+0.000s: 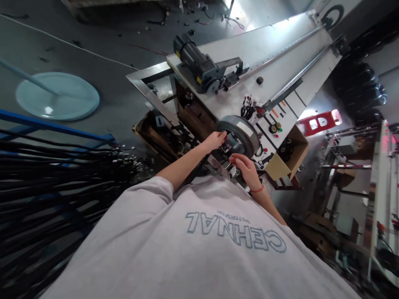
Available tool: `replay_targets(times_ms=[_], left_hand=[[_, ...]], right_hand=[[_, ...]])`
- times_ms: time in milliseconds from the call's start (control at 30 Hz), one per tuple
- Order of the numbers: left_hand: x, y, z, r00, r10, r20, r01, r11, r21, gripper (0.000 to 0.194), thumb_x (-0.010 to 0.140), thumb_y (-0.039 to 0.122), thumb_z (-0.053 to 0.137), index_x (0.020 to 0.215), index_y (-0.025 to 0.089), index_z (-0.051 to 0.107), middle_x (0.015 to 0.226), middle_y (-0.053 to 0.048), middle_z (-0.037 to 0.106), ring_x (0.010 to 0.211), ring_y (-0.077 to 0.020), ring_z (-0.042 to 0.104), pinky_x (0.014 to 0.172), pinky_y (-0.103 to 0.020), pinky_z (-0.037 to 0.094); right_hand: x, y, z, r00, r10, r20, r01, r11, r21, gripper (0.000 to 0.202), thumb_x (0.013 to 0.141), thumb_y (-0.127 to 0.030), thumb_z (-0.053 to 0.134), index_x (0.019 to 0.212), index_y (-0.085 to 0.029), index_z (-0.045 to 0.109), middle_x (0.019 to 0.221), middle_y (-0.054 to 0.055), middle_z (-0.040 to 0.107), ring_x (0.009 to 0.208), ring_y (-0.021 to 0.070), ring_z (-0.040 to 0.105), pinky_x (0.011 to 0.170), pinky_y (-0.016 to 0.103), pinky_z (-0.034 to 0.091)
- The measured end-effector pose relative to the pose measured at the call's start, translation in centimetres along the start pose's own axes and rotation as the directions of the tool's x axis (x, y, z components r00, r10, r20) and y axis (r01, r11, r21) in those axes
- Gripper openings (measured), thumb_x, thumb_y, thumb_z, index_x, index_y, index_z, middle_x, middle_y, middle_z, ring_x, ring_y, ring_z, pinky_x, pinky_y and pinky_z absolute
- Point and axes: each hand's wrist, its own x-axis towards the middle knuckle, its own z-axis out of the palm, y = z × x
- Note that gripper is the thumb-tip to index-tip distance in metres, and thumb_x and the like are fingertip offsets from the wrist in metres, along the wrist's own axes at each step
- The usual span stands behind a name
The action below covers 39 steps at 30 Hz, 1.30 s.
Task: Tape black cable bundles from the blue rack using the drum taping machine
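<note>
My left hand [217, 140] is pinched at the near left edge of a thick round dark grey roll [254, 141] with a white label [245, 128]. What lies between its fingertips is too small to tell. Just right of it, my right hand [245, 165], a red band on its wrist, has its fingers bent together below the roll. Whatever these fingers hold, if anything, cannot be made out. Dark and metallic parts [227, 145] sit between the two hands, partly hidden by them.
A long white worktable [264, 45] stretches to the upper right, carrying a black motor [195, 58], a cable bundle [247, 107] and a small black roll [259, 80]. An open cardboard box [294, 155] stands at right. Black cables hang from a blue rack [56, 126] at left.
</note>
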Motion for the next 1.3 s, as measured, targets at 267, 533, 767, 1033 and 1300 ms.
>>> replay_targets(times_ms=[267,533,767,1033,1300], left_hand=[[-1.9,-1.5,-1.6,0.994,-0.08,0.069,0.086,0.993,-0.08,0.04,0.096,0.046,0.044,0.079,0.014,0.06,0.049,0.007,0.035,0.045,-0.0082,0.031,0.045,-0.022,0.025],[-2.6,-3.6,-3.0,0.999,0.021,0.03,-0.027,0.982,0.186,0.041,0.096,0.045,0.041,0.081,0.015,0.064,0.055,0.002,0.05,0.055,-0.013,0.046,0.056,-0.024,0.035],[-4.2,-4.9,-1.5,0.998,0.055,0.037,-0.066,0.869,0.491,0.036,0.1,0.036,0.041,0.087,0.016,0.068,0.078,-0.01,0.07,0.078,-0.0213,0.067,0.071,-0.025,0.043],[-4.9,-5.1,0.0,0.997,0.074,0.008,-0.069,0.88,0.469,0.035,0.101,0.035,0.041,0.091,0.014,0.068,0.086,-0.012,0.073,0.083,-0.0223,0.068,0.077,-0.027,0.045],[-6.1,-4.9,1.3,0.993,0.089,-0.074,-0.043,0.876,0.48,0.033,0.1,0.032,0.043,0.111,0.011,0.066,0.103,-0.016,0.073,0.094,-0.0248,0.069,0.089,-0.035,0.051]], right_hand=[[8.8,3.8,2.3,0.985,-0.166,-0.04,0.114,0.813,-0.57,0.006,0.082,-0.022,0.064,0.085,-0.019,0.06,0.122,0.016,0.065,0.122,0.0265,0.055,0.112,0.046,0.039],[6.2,4.5,0.5,0.98,-0.197,-0.006,0.181,0.915,-0.361,0.016,0.084,-0.031,0.057,0.094,-0.023,0.049,0.1,0.008,0.067,0.086,0.0193,0.065,0.086,0.036,0.053],[7.6,1.1,1.7,0.931,-0.365,-0.024,0.329,0.864,-0.382,0.02,0.087,-0.033,0.056,0.104,-0.024,0.049,0.103,0.009,0.067,0.093,0.0198,0.066,0.092,0.037,0.051],[8.9,0.4,1.0,0.884,-0.371,0.286,0.464,0.617,-0.635,0.036,0.091,-0.026,0.046,0.125,-0.018,0.053,0.129,0.016,0.064,0.107,0.0232,0.068,0.111,0.044,0.041],[8.5,-1.3,3.1,0.826,-0.259,0.5,0.563,0.435,-0.703,0.036,0.094,-0.024,0.048,0.126,-0.014,0.059,0.132,0.019,0.062,0.123,0.0299,0.058,0.111,0.05,0.038]])
